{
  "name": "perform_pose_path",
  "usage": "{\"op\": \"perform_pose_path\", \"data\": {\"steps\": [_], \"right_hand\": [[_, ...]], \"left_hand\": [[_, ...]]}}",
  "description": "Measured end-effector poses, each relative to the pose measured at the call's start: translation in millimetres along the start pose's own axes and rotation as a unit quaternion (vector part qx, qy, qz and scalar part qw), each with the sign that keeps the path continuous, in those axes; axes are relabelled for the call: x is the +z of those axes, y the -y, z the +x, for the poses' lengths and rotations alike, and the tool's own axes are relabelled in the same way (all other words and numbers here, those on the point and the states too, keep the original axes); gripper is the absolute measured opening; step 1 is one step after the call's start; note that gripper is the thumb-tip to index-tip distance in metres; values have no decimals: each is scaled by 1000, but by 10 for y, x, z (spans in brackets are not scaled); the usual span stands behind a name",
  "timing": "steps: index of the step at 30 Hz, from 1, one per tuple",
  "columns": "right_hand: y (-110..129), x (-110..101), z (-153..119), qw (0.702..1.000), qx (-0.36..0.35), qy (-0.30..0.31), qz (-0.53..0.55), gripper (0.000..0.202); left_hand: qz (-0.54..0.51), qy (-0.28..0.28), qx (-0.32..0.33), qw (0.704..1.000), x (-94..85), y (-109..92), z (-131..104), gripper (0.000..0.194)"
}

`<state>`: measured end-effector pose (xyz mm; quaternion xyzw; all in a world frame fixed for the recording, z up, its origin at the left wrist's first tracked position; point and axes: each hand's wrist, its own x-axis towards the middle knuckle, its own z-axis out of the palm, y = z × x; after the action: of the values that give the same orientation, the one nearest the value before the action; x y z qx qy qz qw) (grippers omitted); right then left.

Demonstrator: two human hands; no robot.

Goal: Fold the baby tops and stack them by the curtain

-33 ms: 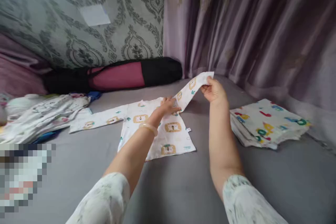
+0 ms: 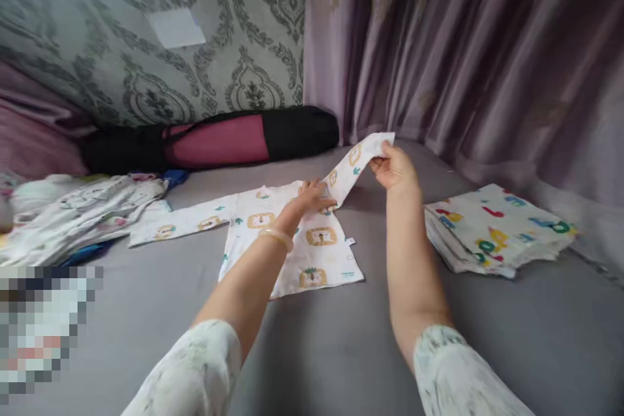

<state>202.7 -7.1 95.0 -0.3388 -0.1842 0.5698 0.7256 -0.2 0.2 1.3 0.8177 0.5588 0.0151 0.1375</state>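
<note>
A small white long-sleeved shirt, printed with tan lion-like faces and green marks, lies spread on the grey sheet. My left hand rests flat on it by the shoulder at the right, fingers spread. Pinched between the fingers of my right hand is the cuff end of the right-side sleeve, raised off the bed and slanting up. The other sleeve stretches out to the left, flat on the sheet. A small white tag shows at the shirt's right side seam.
On the right sits a stack of folded white cloths with colourful prints. A heap of loose clothes lies at the left. Along the wall stretches a long black and pink bag. Purple curtains hang behind the bed.
My right hand has shifted very slightly left, with the sleeve end in it. My left hand and the rest of the shirt have stayed put.
</note>
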Motion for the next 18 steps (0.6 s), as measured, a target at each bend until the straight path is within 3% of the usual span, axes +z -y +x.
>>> {"op": "perform_pose_path", "data": {"steps": [7,12,15,18], "right_hand": [[-296,318,-163,996,16,74,-39,12],[-440,434,-277,994,40,79,-57,10],[-506,479,-325,994,50,79,-62,7],[-557,519,-372,993,62,79,-68,6]], "left_hand": [[5,30,-3,1000,-159,-15,53,92],[0,51,-7,999,-252,-41,107,95],[-11,40,-12,999,-236,-41,108,91],[-69,-14,3,998,-175,17,61,83]]}}
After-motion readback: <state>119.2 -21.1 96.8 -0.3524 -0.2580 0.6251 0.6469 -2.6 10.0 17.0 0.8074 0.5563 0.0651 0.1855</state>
